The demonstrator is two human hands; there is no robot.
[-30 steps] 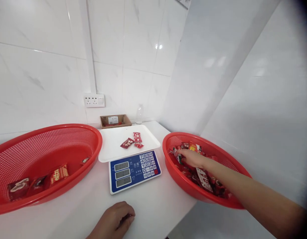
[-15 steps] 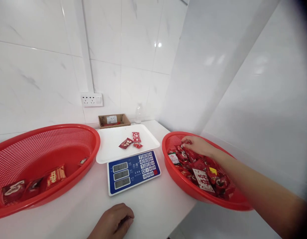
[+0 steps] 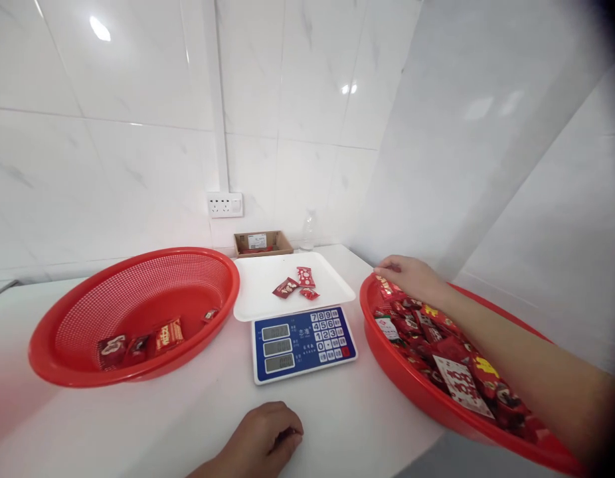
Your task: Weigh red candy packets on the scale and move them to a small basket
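My right hand (image 3: pixel 410 275) is over the far rim of the right red basket (image 3: pixel 404 382), its fingers pinching a small red candy packet (image 3: pixel 387 287). Below it lie many red-wrapped candies (image 3: pixel 412 332) and a white card with red characters (image 3: pixel 461 382). My left hand (image 3: pixel 267 435) rests on the white table in front of the scale, fingers curled with nothing visible in them. On the white tray (image 3: pixel 258 285) of the blue-fronted scale (image 3: pixel 300 345) sit a dark red packet (image 3: pixel 286 287), a red dotted packet (image 3: pixel 305 276) and a small twisted candy (image 3: pixel 309 293).
At left stands another red basket (image 3: pixel 83 378) with several packets (image 3: pixel 169 334) in it. Behind the scale are a small cardboard box (image 3: pixel 258 243) and a clear plastic bottle (image 3: pixel 309 231). A socket (image 3: pixel 224 204) is on the tiled wall.
My right hand has lifted from among the candies, and a red packet now shows in its fingers. The whole view has shifted left, so things appear further right. The left hand stays on the table.
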